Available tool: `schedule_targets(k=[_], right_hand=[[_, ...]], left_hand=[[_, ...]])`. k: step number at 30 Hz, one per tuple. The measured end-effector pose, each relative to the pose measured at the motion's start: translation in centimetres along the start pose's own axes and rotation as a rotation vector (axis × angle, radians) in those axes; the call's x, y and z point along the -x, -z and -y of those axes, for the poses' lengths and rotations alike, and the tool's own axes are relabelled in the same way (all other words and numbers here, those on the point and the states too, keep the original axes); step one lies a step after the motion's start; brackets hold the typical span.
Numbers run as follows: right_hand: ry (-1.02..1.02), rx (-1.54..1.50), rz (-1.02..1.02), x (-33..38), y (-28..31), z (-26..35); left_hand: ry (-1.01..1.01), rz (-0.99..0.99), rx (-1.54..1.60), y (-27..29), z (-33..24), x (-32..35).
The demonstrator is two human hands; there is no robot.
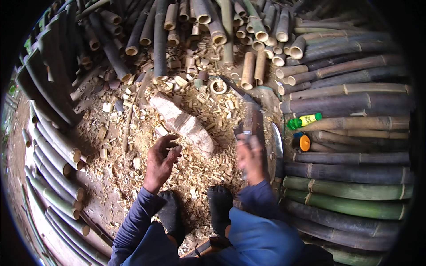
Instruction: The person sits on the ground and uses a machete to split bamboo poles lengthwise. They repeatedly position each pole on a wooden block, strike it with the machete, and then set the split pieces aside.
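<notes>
Two hands (162,159), one wooden block (184,124)

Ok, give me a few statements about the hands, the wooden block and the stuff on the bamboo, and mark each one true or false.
1. The left hand is empty, fingers loosely curled. True.
2. The right hand is sharp and still. False: it is blurred, and what it holds cannot be told.
3. The wooden block lies on chips and shavings. True.
4. The green bottle stands upright. False: it lies on its side on the bamboo poles.
5. A sawn bamboo ring lies beyond the block. True.
</notes>
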State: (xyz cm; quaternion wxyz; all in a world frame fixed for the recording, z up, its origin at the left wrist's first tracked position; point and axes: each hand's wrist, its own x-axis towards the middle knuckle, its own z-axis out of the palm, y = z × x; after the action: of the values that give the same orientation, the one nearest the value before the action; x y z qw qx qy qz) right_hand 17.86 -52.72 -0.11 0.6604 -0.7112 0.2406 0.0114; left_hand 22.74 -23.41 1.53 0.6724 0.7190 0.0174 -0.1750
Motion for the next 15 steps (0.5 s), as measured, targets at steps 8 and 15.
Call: schedule_targets(k=[8, 15], right_hand=[[0.274, 1.102, -0.686, -20.5, 25.9, -14.7], [0.344, 1.268, -0.424, -13.7, 6.9, -2.4]], left_hand=[[-0.047, 0.067, -0.408, -1.1, 6.8, -2.1], [-0.078, -0.186, -0.538, 7.4, 6.4, -4.3]])
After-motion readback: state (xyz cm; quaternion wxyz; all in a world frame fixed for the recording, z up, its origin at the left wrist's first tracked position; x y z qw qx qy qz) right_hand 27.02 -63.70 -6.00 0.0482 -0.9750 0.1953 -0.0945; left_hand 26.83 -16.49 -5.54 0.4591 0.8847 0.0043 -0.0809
